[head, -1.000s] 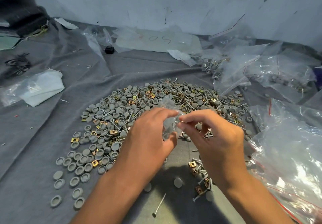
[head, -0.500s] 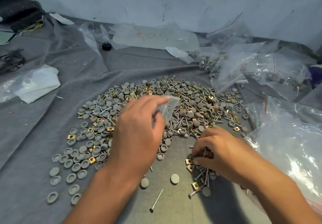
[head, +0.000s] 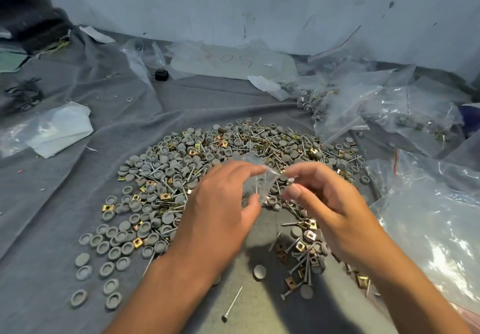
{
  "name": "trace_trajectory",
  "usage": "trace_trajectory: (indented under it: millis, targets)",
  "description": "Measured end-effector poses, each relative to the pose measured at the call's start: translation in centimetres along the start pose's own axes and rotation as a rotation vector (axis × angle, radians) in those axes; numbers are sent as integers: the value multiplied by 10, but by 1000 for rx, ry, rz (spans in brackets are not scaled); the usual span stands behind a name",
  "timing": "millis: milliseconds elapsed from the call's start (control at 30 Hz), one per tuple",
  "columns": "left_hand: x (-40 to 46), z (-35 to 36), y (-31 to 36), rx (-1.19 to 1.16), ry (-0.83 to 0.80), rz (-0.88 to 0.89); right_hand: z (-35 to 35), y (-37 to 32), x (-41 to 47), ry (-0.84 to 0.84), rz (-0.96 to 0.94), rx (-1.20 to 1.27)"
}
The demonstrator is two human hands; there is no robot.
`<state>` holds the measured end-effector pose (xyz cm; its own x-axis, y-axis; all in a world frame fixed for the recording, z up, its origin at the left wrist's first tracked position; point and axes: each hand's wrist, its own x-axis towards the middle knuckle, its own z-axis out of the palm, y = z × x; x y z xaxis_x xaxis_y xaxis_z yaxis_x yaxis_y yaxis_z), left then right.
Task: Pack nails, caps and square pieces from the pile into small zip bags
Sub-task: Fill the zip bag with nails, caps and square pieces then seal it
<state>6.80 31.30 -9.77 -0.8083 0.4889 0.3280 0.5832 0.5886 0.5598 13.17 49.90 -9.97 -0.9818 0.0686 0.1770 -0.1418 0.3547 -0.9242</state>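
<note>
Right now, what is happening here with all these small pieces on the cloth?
A person is packing hardware into small bags. The left hand pinches a small clear zip bag above the pile of grey caps, nails and brass square pieces on the grey cloth. The right hand holds a nail at the bag's mouth; at least one nail seems to be inside already. Filled bags lie further back on the right.

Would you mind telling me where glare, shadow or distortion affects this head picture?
Head view: glare whitens the large clear plastic bag at right; the forearms cast dark shadows on the grey cloth near the bottom; wide-angle distortion bows the edges; the small clear zip bag looks hazy.
</note>
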Motion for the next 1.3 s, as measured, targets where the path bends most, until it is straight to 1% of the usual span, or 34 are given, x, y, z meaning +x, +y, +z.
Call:
trace_trajectory:
  millis: [100,167,267,400,467,533,700,767,867,1000,1033,1067,1133,1167,1200,1233,1300]
  targets:
    - [0,0,0,3,9,4,10,-3,4,47,-53,196]
    - [0,0,-1,-4,11,5,16,-4,4,108,-79,238]
    - [0,0,-1,-5,1,0,24,-3,4,188,-160,86]
    - [-1,0,0,-4,-14,-4,33,-1,7,304,-346,-284]
    - [-1,0,-1,-24,-10,-9,36,1,8,348,-397,-422]
    - [-1,-1,-1,-26,1,-6,38,2,8,380,-408,-457]
    - [-1,1,-1,-18,18,-8,36,-1,5,452,-406,-445]
    - [-1,1,-1,-25,19,-5,36,0,6,462,-436,-493]
    - [0,0,-1,-35,18,-2,37,5,8,404,-433,-594]
    - [-1,-1,-1,-28,20,-27,26,10,6,401,-401,-565]
    - [-1,-2,-2,-31,23,-31,21,14,5,351,-377,-571]
    - [-1,-2,-2,-32,23,-32,16,17,3,254,-327,-599]
    - [-1,-3,-2,-26,23,-31,11,25,2,-20,-185,-736]
    - [-1,-3,-2,-23,22,-30,11,29,2,-136,-141,-819]
    - [0,-3,-2,-21,22,-30,13,32,2,-215,-121,-886]
    - [0,-3,-3,-20,22,-31,14,34,2,-253,-110,-926]
    - [0,-3,-3,-17,23,-37,15,34,5,-247,-128,-966]
